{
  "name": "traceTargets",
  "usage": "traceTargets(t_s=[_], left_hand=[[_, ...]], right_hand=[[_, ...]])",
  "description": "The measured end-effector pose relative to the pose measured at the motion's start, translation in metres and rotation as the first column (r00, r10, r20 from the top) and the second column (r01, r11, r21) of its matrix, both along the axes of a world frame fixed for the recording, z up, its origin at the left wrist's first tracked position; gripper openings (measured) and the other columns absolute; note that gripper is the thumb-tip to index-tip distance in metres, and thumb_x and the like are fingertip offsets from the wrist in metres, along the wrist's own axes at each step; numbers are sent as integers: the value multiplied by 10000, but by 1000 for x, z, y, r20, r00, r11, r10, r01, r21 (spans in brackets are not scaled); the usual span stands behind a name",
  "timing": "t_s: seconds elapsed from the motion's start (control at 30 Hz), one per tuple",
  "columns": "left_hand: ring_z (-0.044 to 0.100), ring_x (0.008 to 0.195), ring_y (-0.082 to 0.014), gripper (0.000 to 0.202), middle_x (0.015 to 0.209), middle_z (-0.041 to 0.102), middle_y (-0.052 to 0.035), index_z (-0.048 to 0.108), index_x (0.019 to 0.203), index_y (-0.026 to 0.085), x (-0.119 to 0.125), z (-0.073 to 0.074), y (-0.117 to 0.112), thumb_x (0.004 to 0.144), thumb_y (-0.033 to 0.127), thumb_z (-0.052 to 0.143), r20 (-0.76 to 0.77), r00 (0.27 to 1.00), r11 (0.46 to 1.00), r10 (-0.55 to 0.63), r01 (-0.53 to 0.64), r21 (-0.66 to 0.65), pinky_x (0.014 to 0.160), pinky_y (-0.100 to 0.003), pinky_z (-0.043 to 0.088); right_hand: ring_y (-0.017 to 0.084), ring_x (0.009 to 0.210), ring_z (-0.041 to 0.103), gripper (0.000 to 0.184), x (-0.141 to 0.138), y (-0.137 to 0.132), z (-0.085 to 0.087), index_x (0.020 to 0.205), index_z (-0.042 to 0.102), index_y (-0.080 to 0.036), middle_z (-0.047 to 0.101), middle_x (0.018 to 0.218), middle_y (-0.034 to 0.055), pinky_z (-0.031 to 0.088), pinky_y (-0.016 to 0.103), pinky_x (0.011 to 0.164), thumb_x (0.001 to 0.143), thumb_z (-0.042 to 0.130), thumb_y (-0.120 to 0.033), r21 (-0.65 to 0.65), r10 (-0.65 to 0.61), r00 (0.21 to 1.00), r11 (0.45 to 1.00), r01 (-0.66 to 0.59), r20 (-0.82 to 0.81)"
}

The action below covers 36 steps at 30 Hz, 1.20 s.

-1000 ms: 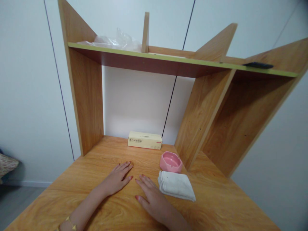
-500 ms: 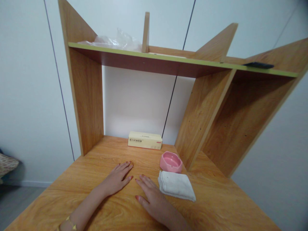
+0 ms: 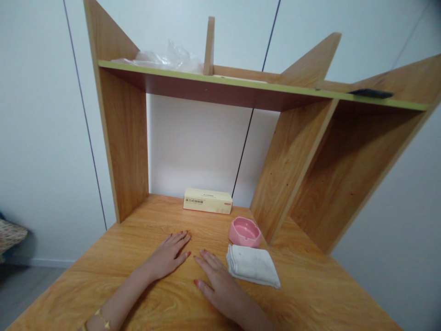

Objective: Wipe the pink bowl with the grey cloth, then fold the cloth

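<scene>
My left hand lies flat on the wooden desk, palm down, fingers stretched out and nothing held. Beside it, my right hand also rests palm down with the thumb apart, and it holds nothing. Just right of that hand is a folded white cloth. A pink angular ashtray stands behind the cloth, close to the upright panel. Farther back, a long cream cling film box with printed characters sits near the wall.
A wooden hutch rises from the desk, with a left side panel and a right upright panel. Its green-edged shelf carries clear plastic bags and a dark flat object. Patterned fabric shows at the far left.
</scene>
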<state>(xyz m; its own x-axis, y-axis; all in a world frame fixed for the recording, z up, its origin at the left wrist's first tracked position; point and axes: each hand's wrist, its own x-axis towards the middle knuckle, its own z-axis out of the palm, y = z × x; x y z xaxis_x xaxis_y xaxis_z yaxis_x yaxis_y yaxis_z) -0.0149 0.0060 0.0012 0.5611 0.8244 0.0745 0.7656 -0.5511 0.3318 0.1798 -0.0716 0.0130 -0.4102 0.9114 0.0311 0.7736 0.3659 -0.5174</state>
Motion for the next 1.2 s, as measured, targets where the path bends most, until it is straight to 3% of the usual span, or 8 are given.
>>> traceTargets(t_s=[0.3, 1.2], left_hand=[[228, 1300, -195, 552, 1410, 276, -57, 334, 1331, 210, -2, -5, 2, 876, 517, 282, 19, 1000, 1000, -9, 9, 17, 1065, -389, 171], [224, 1302, -197, 558, 1411, 271, -68, 335, 1331, 199, -1, -3, 1, 875, 516, 281, 7, 1000, 1000, -8, 8, 4, 1062, -391, 171]], right_hand=[[188, 1297, 222, 514, 0, 0, 4, 1316, 369, -168, 289, 1409, 72, 171, 358, 1070, 842, 405, -363, -10, 4, 1000, 1000, -4, 17], [188, 1295, 229, 514, 0, 0, 1, 1315, 370, -174, 297, 1405, 65, 180, 361, 1070, 841, 410, -366, 6, 6, 1000, 1000, -6, 15]])
